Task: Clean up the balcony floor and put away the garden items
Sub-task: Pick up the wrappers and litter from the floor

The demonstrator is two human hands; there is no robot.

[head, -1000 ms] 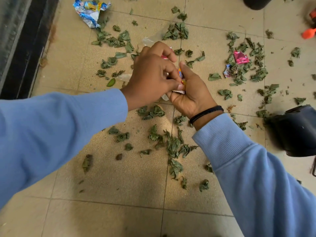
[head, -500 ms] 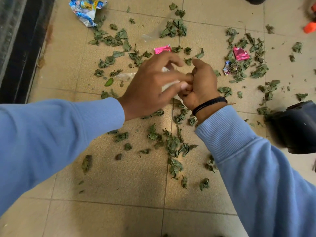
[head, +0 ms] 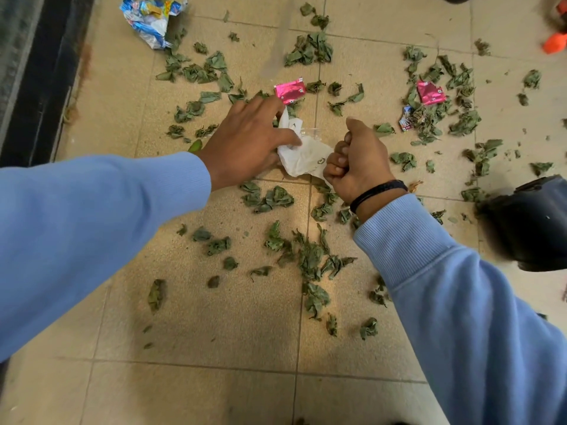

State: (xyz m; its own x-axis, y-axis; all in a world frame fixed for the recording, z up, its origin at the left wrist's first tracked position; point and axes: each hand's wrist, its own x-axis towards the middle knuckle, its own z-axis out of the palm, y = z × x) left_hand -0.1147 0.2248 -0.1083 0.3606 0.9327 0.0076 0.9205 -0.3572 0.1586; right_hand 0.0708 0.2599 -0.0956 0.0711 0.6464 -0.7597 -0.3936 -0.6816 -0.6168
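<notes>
Right hand fisted, fingers curled round white crumpled wrapper, gripping its right end. Left hand fingers fairly straight, thumb tip on wrapper's left edge; whether pinching, cannot tell. Wrapper mid-scene between hands, just above tile floor. Pink wrapper on floor just beyond left fingertips. Second pink wrapper far right among dry leaves. Blue-white packet far left. Dark pot at right edge.
</notes>
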